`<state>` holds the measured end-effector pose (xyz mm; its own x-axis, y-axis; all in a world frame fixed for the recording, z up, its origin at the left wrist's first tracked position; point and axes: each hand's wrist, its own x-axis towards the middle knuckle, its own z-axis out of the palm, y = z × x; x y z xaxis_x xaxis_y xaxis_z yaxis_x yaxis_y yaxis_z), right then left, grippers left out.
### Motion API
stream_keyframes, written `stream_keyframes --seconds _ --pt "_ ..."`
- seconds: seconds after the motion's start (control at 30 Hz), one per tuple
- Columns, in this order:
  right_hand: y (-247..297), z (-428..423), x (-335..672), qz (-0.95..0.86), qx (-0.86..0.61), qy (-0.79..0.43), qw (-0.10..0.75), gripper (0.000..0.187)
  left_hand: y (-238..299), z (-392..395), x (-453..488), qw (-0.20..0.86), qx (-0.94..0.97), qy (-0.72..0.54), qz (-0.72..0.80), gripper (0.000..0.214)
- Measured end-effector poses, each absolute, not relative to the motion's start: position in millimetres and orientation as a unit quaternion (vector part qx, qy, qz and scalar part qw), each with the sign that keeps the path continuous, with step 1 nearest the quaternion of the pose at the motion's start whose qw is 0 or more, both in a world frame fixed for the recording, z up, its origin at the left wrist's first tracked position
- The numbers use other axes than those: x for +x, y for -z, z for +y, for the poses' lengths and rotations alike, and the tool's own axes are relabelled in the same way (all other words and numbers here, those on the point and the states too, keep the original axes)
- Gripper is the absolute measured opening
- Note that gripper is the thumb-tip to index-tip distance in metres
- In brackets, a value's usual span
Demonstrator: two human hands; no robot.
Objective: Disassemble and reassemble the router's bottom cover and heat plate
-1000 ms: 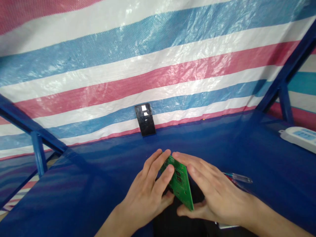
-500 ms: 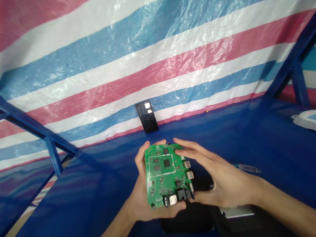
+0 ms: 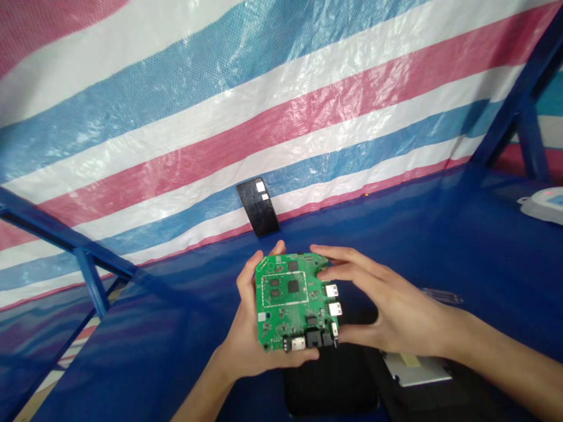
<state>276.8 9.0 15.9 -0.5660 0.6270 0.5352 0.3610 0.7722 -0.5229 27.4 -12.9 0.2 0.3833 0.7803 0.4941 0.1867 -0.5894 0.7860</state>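
Observation:
A green circuit board (image 3: 285, 316) is held up in front of me, its chips and white dashed outline facing me. Metal USB ports line its right edge, and black and silver connectors sit along the near edge. My left hand (image 3: 246, 334) grips the board from the left and underneath, its thumb under the near edge. With fingertips at the upper right edge and thumb at the lower right corner, my right hand (image 3: 391, 305) holds the other side. Below the board lies a black case-like piece (image 3: 329, 387), partly hidden by my hands.
A phone-like black slab (image 3: 259, 208) leans on the striped sheet (image 3: 211, 152) behind the blue table (image 3: 185, 281). A clear pen-like item (image 3: 444, 295) lies right of my hand. A silver plate (image 3: 417, 372) rests on a dark mat; a white device (image 3: 545, 205) stands far right.
The board has moved slightly left and up, and tilted so its ports show more clearly. Both hands have kept their hold on it.

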Motion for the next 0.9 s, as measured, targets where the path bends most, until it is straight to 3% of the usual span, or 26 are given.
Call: stream_keyframes --seconds 0.43,0.77,0.9 --pt "-15.1 11.0 277.2 -0.881 -0.292 -0.123 0.352 0.036 -1.0 -13.2 20.9 0.282 0.8 -0.398 0.348 0.123" --pt "-15.5 17.5 283.4 -0.881 -0.273 -0.181 0.342 0.025 2.1 -8.3 15.5 0.211 0.8 -0.388 0.407 0.13" --pt "-15.9 17.2 284.2 -0.873 -0.278 -0.186 0.356 0.04 4.5 -6.3 15.4 0.2 0.807 -0.383 0.402 0.127"
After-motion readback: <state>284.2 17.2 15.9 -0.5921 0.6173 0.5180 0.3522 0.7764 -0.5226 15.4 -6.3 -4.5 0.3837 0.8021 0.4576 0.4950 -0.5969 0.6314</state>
